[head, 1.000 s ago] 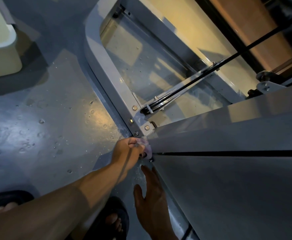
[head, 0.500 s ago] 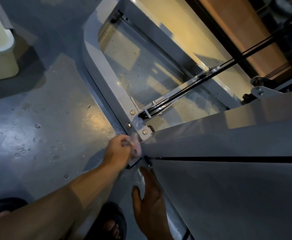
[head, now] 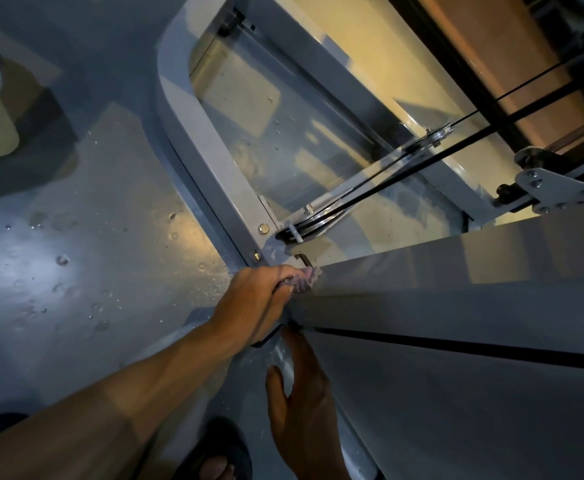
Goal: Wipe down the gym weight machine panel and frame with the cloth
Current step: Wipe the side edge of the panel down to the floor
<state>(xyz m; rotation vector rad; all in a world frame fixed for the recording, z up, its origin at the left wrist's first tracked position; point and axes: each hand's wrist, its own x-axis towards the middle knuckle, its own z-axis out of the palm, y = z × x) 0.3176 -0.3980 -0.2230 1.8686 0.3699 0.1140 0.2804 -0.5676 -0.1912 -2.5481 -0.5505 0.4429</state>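
Left hand [head: 256, 299] curled round a bunched cloth [head: 305, 278]; cloth pressed to the lower corner of the grey panel [head: 457, 292], just below the frame [head: 211, 161] bolts; right hand [head: 304, 407] below the left, fingers straight and flat against the panel edge, holding nothing; a dark slot runs away from the right fingertips across the panel; black cable [head: 422, 171] above the left hand, beyond the cloth; wet floor [head: 76, 271] to the left of both hands; sandalled foot [head: 218, 459] beside the right wrist.
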